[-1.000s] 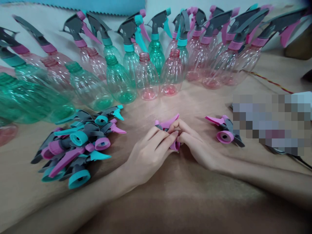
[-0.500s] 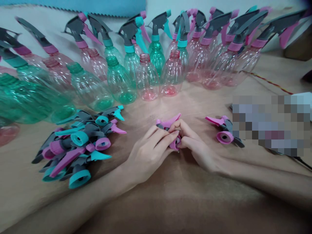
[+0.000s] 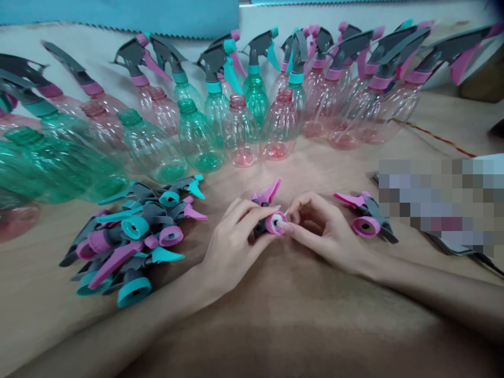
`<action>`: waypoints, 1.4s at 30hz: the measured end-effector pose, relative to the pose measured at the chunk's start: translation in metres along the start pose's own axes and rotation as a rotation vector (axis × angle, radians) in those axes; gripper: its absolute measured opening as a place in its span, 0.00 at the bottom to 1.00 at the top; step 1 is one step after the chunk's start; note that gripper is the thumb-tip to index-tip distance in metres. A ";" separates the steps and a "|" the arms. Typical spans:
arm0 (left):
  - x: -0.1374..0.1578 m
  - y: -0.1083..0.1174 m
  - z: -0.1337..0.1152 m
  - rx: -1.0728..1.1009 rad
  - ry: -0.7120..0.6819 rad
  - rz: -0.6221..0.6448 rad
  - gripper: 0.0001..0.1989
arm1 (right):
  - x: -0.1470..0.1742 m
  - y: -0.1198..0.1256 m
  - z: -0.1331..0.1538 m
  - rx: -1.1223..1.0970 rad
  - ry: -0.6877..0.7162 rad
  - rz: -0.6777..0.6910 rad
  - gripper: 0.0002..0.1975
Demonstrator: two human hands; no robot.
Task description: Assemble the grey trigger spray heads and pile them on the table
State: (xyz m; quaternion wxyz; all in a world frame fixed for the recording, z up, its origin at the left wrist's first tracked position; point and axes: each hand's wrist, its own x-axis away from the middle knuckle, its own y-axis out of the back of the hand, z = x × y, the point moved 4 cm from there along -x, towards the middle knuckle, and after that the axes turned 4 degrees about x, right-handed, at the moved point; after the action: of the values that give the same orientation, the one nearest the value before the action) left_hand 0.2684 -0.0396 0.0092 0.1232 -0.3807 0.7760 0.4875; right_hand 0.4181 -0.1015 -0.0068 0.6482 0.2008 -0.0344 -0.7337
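Observation:
Near the middle of the table, my left hand grips a grey trigger spray head with a pink collar and pink trigger. The collar's open end faces me and the trigger points up. My right hand has its fingers curled and its thumb tip at the collar's opening, where something whitish shows inside. Its index fingertip meets the collar's right edge. Whether a small separate part sits between those fingertips cannot be made out. Part of the grey body is hidden behind my left fingers.
A pile of grey, pink and turquoise spray heads lies at left. Another pink spray head rests to the right, beside a blurred-out object. Behind stand several bottles without tops and bottles with spray heads fitted.
The collar has turned more toward me, and my right hand has shifted right, its thumb now at the opening. The camera view has tilted slightly upward.

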 end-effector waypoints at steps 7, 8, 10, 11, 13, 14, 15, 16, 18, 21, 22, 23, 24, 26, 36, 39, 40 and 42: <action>0.000 0.003 0.002 -0.044 0.074 -0.075 0.07 | 0.004 0.000 0.014 0.372 0.126 -0.059 0.09; 0.000 0.003 0.003 -0.049 0.076 -0.083 0.06 | 0.004 -0.001 0.014 0.382 0.130 -0.057 0.10; 0.000 0.003 0.003 -0.058 0.070 -0.092 0.07 | 0.004 -0.003 0.015 0.380 0.128 -0.050 0.11; 0.001 0.003 0.003 -0.063 0.063 -0.096 0.07 | 0.003 -0.004 0.015 0.368 0.121 -0.040 0.12; 0.001 0.003 0.003 -0.071 0.043 -0.099 0.07 | 0.003 -0.006 0.015 0.325 0.081 -0.021 0.13; 0.001 0.003 0.003 -0.074 0.028 -0.099 0.07 | 0.003 -0.006 0.014 0.292 0.054 -0.009 0.13; 0.001 0.002 0.003 -0.075 0.010 -0.098 0.07 | 0.003 -0.007 0.013 0.255 0.027 0.009 0.14; 0.001 0.002 0.003 -0.074 -0.008 -0.097 0.07 | 0.002 -0.008 0.011 0.218 -0.001 0.032 0.14; 0.000 0.002 0.003 -0.068 -0.031 -0.091 0.07 | 0.002 -0.009 0.008 0.154 -0.044 0.075 0.15; 0.000 0.002 0.003 -0.052 -0.035 -0.076 0.08 | 0.001 -0.008 0.003 0.085 -0.072 0.107 0.15; 0.000 0.002 0.003 -0.047 -0.031 -0.069 0.09 | 0.000 -0.008 0.002 0.065 -0.075 0.106 0.16; 0.000 0.002 0.003 -0.043 -0.025 -0.063 0.09 | -0.001 -0.008 0.002 0.047 -0.074 0.106 0.15; 0.000 0.001 0.003 -0.041 -0.018 -0.057 0.09 | -0.001 -0.008 0.002 0.034 -0.073 0.109 0.15; -0.001 0.001 0.003 -0.038 -0.003 -0.047 0.09 | -0.002 -0.008 0.002 0.031 -0.063 0.110 0.13; -0.001 -0.001 0.004 -0.013 0.051 0.006 0.10 | -0.004 -0.007 0.002 0.034 -0.028 0.095 0.07; -0.001 -0.002 0.004 0.014 0.058 0.031 0.10 | -0.005 -0.005 0.002 0.055 -0.060 0.115 0.05; -0.001 -0.002 0.004 0.027 0.067 0.039 0.10 | -0.005 -0.005 0.002 0.057 -0.068 0.125 0.05; -0.002 -0.001 0.005 0.054 0.103 0.051 0.10 | -0.005 -0.006 0.002 0.046 -0.080 0.148 0.07</action>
State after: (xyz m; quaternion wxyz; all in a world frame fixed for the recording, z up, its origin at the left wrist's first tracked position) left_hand 0.2696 -0.0346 0.0067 0.0809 -0.3820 0.8036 0.4493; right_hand 0.4125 -0.0965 -0.0053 0.6939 0.1831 -0.0916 -0.6904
